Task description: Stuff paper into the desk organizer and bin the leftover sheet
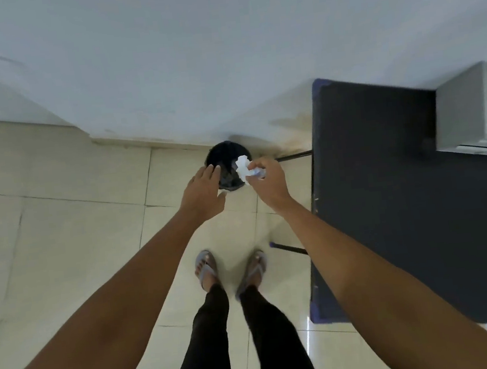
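Observation:
A small black bin [224, 160] lined with a dark bag stands on the tiled floor against the wall. Directly above its opening, my right hand [267, 181] pinches a crumpled white sheet of paper [242, 166]. My left hand [205, 192] hovers flat over the bin's left rim, fingers apart, holding nothing. The desk organizer is out of view.
A dark table [403, 197] stands to the right, its thin black legs [291, 250] reaching toward my feet. A grey box [474, 109] rests on the table's far end. The white wall [192, 54] lies just behind the bin. Cream floor tiles [59, 218] spread to the left.

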